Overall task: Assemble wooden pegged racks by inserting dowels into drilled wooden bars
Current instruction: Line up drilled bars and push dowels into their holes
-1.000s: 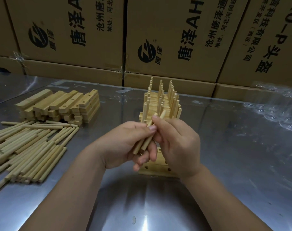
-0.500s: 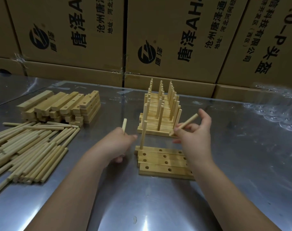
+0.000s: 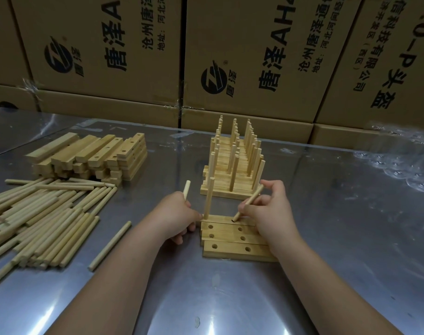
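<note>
head view: the right hand (image 3: 266,211) pinches a dowel (image 3: 249,203), tilted, its tip at the middle hole of the far bar (image 3: 219,218) on the table (image 3: 327,238). the left hand (image 3: 174,213) grips a spare dowel (image 3: 186,189) and touches that bar's left end, beside an upright peg (image 3: 209,199). i'd stand the dowel straight before pressing down, with the left hand bracing the bar. the right wrist covers the right ends of the near bars (image 3: 230,249). whether the tip has entered the hole is hard to tell.

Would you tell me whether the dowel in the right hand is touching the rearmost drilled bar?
Touching. The head view shows the dowel, pinched by the right hand, with its tip meeting the rearmost bar at a hole.
</note>
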